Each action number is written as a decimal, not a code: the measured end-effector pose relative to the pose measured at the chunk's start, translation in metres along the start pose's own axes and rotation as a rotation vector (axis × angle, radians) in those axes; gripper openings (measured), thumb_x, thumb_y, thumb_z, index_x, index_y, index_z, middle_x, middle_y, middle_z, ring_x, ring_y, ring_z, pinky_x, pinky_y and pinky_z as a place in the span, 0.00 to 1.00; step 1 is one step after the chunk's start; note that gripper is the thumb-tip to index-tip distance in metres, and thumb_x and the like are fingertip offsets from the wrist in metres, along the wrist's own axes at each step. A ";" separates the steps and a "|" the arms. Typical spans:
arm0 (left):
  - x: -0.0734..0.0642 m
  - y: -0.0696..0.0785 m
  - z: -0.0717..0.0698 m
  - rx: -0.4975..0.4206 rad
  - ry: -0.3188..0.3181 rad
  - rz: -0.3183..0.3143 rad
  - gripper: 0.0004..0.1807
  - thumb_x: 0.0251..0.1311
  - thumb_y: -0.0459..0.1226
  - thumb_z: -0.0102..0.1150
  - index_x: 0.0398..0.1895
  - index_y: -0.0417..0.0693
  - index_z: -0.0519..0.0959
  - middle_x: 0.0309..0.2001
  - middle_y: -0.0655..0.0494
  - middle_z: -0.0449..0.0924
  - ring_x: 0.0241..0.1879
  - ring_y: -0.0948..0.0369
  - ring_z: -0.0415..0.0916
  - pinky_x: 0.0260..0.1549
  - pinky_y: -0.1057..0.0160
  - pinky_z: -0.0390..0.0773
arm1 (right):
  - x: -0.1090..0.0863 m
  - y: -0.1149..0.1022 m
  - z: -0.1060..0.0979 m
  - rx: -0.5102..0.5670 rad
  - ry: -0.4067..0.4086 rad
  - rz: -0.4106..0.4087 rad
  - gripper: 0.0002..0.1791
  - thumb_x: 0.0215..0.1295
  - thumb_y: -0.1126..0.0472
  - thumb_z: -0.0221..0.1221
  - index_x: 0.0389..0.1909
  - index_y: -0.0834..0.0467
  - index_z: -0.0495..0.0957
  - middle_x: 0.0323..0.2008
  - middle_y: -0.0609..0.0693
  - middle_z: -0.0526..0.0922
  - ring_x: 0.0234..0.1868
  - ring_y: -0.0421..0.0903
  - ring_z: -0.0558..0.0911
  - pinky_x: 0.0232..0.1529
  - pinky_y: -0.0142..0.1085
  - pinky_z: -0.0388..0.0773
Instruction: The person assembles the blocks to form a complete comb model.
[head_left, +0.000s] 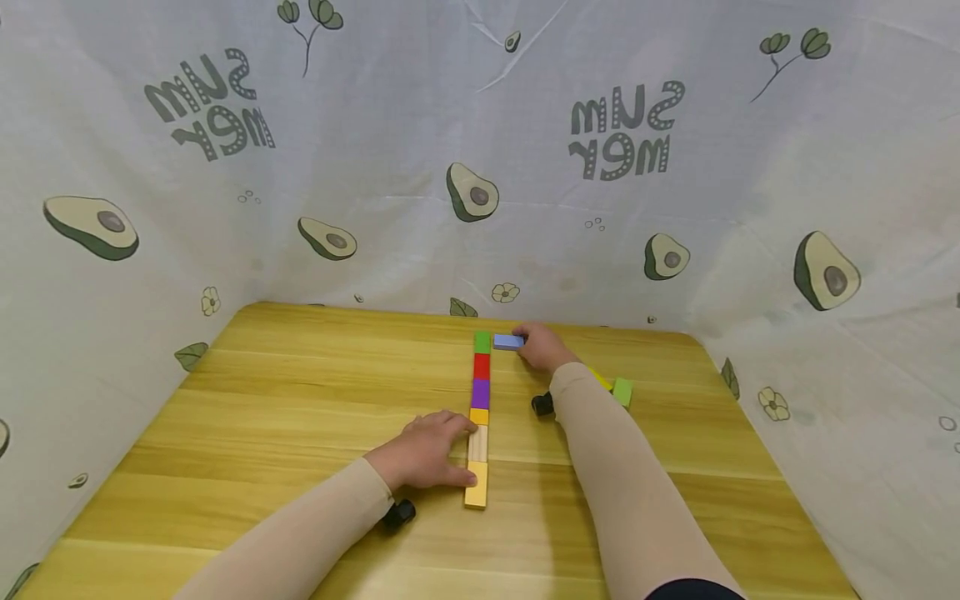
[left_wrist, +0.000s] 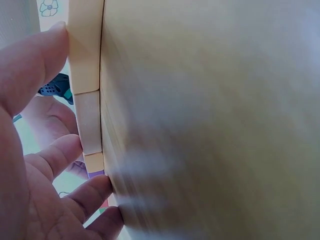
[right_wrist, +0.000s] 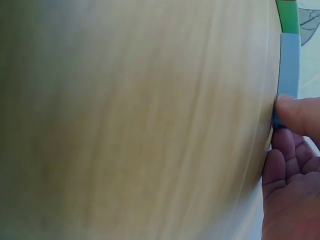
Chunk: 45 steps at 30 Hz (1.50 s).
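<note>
A straight row of blocks runs away from me on the wooden table: light yellow (head_left: pixel 476 493), plain wood (head_left: pixel 477 444), orange (head_left: pixel 479 416), purple (head_left: pixel 481 393), red (head_left: pixel 482 367) and green (head_left: pixel 482 342). My left hand (head_left: pixel 426 450) lies along the row's left side, its thumb on the light yellow block and a fingertip by the plain wood one. At the far end, my right hand (head_left: pixel 543 347) pinches the right end of a blue block (head_left: pixel 507 342) between thumb and fingers. That block lies crosswise, just right of the green one; in the right wrist view its other end appears near the green block (right_wrist: pixel 288 16).
Right of the right forearm lie a light green block (head_left: pixel 622 392) and a yellow piece (head_left: pixel 601 379), partly hidden by the sleeve. Black wrist devices (head_left: pixel 399 513) show under both wrists. A printed cloth (head_left: pixel 405 275) hangs behind the table's far edge and along its sides.
</note>
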<state>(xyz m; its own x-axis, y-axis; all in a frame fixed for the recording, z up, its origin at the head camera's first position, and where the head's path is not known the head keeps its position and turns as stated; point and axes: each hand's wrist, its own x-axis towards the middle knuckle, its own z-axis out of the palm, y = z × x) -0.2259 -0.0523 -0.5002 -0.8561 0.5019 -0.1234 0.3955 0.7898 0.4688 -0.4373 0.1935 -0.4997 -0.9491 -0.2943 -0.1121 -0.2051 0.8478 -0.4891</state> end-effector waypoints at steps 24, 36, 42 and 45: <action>0.002 0.005 -0.002 -0.010 -0.004 -0.016 0.41 0.57 0.60 0.74 0.72 0.56 0.73 0.71 0.53 0.74 0.73 0.48 0.69 0.73 0.39 0.65 | 0.004 -0.006 0.003 0.012 0.021 0.048 0.23 0.76 0.66 0.59 0.70 0.63 0.76 0.69 0.61 0.78 0.69 0.59 0.76 0.77 0.52 0.68; 0.001 0.006 -0.004 -0.011 0.001 -0.017 0.40 0.58 0.59 0.74 0.71 0.56 0.73 0.70 0.53 0.74 0.73 0.48 0.70 0.73 0.38 0.65 | 0.007 -0.007 0.005 0.015 0.025 0.062 0.24 0.76 0.66 0.59 0.70 0.61 0.76 0.71 0.60 0.76 0.70 0.59 0.75 0.78 0.52 0.67; 0.001 0.006 -0.005 -0.021 -0.002 -0.025 0.41 0.57 0.59 0.75 0.71 0.56 0.73 0.71 0.52 0.74 0.73 0.48 0.69 0.74 0.38 0.64 | 0.009 -0.007 0.005 0.009 0.029 0.061 0.23 0.76 0.66 0.59 0.70 0.61 0.76 0.71 0.60 0.77 0.71 0.59 0.74 0.78 0.52 0.66; 0.002 0.006 -0.005 -0.022 -0.003 -0.027 0.41 0.57 0.59 0.75 0.71 0.56 0.73 0.71 0.52 0.74 0.73 0.48 0.69 0.73 0.38 0.64 | 0.009 -0.008 0.006 0.004 0.025 0.057 0.24 0.76 0.65 0.59 0.71 0.61 0.76 0.71 0.60 0.77 0.71 0.59 0.74 0.78 0.52 0.66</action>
<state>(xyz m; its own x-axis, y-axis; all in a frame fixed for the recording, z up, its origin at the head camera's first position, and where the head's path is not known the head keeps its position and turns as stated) -0.2267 -0.0488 -0.4930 -0.8653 0.4817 -0.1385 0.3652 0.7952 0.4840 -0.4429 0.1818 -0.5020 -0.9650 -0.2340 -0.1181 -0.1494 0.8613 -0.4856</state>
